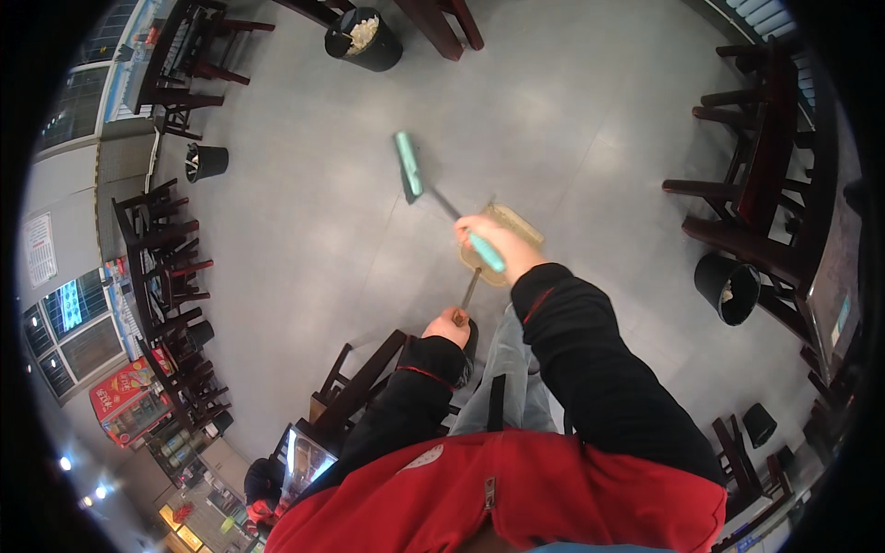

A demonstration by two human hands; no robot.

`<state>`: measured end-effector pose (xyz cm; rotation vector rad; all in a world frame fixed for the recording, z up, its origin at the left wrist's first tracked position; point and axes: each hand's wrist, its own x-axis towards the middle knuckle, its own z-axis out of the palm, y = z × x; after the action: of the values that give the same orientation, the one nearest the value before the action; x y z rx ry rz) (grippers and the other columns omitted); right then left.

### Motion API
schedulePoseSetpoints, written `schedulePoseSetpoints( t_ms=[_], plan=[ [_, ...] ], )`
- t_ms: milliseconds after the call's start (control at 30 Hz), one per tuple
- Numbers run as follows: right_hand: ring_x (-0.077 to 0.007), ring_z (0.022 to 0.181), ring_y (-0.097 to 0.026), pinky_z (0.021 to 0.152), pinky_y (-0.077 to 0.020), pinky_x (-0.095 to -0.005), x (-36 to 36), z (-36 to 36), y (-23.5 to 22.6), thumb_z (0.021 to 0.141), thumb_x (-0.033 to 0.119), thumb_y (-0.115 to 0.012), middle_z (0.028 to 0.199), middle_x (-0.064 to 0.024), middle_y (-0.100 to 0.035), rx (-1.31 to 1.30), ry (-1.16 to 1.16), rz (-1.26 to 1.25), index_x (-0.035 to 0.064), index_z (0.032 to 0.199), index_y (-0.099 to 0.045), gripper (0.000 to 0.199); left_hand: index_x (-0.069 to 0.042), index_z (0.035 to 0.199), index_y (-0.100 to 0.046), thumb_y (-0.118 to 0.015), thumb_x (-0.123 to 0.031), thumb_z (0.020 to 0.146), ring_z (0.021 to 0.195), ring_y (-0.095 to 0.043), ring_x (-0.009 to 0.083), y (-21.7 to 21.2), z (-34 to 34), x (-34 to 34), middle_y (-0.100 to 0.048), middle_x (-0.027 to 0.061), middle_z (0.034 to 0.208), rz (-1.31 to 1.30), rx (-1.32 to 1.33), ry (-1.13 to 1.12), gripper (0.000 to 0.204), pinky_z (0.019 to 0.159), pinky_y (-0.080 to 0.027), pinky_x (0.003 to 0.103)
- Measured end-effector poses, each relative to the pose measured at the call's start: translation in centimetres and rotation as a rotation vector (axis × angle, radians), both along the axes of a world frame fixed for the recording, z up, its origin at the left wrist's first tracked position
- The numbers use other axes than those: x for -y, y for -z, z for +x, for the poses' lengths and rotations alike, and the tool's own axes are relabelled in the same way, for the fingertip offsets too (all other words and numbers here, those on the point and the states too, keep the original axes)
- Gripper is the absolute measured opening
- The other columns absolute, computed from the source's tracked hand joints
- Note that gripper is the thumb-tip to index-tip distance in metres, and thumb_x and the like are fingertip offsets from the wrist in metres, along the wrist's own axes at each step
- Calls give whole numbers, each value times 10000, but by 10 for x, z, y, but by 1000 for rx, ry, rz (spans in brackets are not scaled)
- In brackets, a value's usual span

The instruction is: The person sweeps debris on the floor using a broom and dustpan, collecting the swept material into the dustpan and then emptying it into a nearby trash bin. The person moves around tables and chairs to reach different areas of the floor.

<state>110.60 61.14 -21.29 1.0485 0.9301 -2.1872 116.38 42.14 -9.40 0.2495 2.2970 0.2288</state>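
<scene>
My right hand [486,232] is closed around the green grip of a broom [408,166]. Its pale green head reaches out ahead and to the left, close to the grey floor, with dark bristles along one side. Lower down, my left hand [448,326] grips the brown handle of a tan dustpan [518,224]. The pan lies just ahead of my legs, partly hidden behind my right hand and forearm, so its contents cannot be made out.
A black bin [372,46] holding pale crumpled waste stands far ahead. Another bin [727,288] sits by dark wooden benches [767,166] on the right. Wooden chairs [166,230] line the left wall. Closer, a dark wooden chair [364,378] stands beside my left arm.
</scene>
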Motion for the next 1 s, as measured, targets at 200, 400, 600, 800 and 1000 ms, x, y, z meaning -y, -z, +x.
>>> schedulePoseSetpoints(
  t_ms=[200,400,600,800,1000],
  plan=[
    [-79,354,-365,330,-270,-225,-73,146,-11,784,239,-487,451,11,-420,60,383,-208,117,559,-440,260,-72,836,-547,-515,-217,756,763,-576,266,-1,-3,-2,-600,117,771,63,34,-4,169,659,-449,327],
    [-58,363,-341,317,-250,-199,-58,214,-86,764,141,-514,511,22,-405,158,625,-78,107,803,-484,60,-99,825,-554,-538,-242,705,745,-557,317,-2,-3,-12,-589,141,759,-7,29,6,187,643,-443,394],
    [-27,375,-289,306,-228,-170,-112,148,-58,802,123,-470,531,57,-347,-59,770,-316,152,1041,-475,241,-121,816,-563,-536,-278,705,704,-561,319,-5,-1,-21,-584,137,715,0,-31,5,194,609,-447,392],
    [-51,422,-395,340,-302,-160,-254,-17,-1,811,172,-496,580,26,-439,-117,693,-102,83,911,-491,133,-126,797,-565,-536,-275,717,675,-561,315,-16,-2,-27,-579,133,676,-19,-55,14,171,586,-447,395],
    [-68,445,-427,361,-358,-158,-303,-14,50,798,156,-525,589,-10,-457,-134,794,-373,45,748,-445,146,-123,799,-551,-564,-226,692,673,-565,305,-20,-4,-35,-583,120,684,1,-36,16,150,588,-448,381]
  ],
)
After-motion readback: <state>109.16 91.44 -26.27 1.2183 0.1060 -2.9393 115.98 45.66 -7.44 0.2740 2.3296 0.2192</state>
